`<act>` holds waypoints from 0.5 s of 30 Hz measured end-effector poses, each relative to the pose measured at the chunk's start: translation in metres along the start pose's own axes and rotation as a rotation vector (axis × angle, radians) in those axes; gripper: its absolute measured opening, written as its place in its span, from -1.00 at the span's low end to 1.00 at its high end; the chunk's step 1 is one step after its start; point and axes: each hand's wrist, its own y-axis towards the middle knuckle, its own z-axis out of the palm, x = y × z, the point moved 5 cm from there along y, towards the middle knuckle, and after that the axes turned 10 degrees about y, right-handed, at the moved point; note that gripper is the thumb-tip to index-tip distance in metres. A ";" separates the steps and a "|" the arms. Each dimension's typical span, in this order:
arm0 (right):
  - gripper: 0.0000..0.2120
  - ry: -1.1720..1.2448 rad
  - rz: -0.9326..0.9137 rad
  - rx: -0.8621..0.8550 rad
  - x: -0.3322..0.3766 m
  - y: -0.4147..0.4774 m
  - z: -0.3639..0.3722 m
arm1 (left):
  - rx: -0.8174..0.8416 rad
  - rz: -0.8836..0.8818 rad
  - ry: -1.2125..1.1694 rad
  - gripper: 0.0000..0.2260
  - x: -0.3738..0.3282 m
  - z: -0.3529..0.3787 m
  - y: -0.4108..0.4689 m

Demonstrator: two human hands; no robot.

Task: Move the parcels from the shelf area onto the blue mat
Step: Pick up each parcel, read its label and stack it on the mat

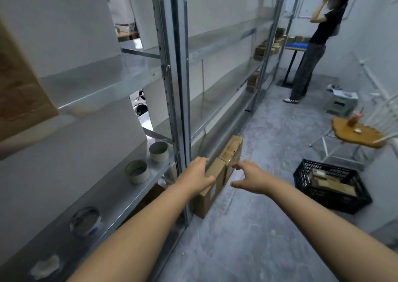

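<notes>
Near parcel [206, 197] is leaning on the shelf [183, 109], long axis running away; left hand [197, 174] is gripping its top, right hand [249, 179] hovering open just beside.

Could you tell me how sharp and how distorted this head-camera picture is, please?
Head view: wide-angle distortion bows the shelf uprights; the edges smear, blurring the cardboard sheet at left; the left hand, right hand and nearer parcel look fairly sharp; light is flat, shadows soft.

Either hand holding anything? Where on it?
Left hand grips the near cardboard box by its top edge. Right hand is open, holding nothing.
</notes>
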 end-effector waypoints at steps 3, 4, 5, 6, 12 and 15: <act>-0.41 -0.005 0.030 0.019 -0.025 0.016 -0.002 | 0.045 -0.029 -0.015 -0.40 0.006 0.019 0.027; -0.40 -0.012 0.040 0.017 -0.034 0.022 -0.005 | 0.056 -0.031 -0.012 -0.40 0.007 0.025 0.036; -0.40 -0.011 0.051 0.010 -0.042 0.029 -0.009 | 0.065 -0.034 -0.008 -0.39 0.007 0.032 0.046; -0.39 -0.003 0.060 0.003 -0.051 0.037 -0.014 | 0.071 -0.039 -0.003 -0.39 0.007 0.038 0.056; -0.39 -0.017 0.056 0.055 -0.113 0.089 -0.041 | 0.094 -0.134 0.013 -0.39 -0.007 0.074 0.121; -0.39 0.016 0.034 0.075 -0.147 0.123 -0.063 | 0.090 -0.198 0.006 -0.39 -0.025 0.092 0.156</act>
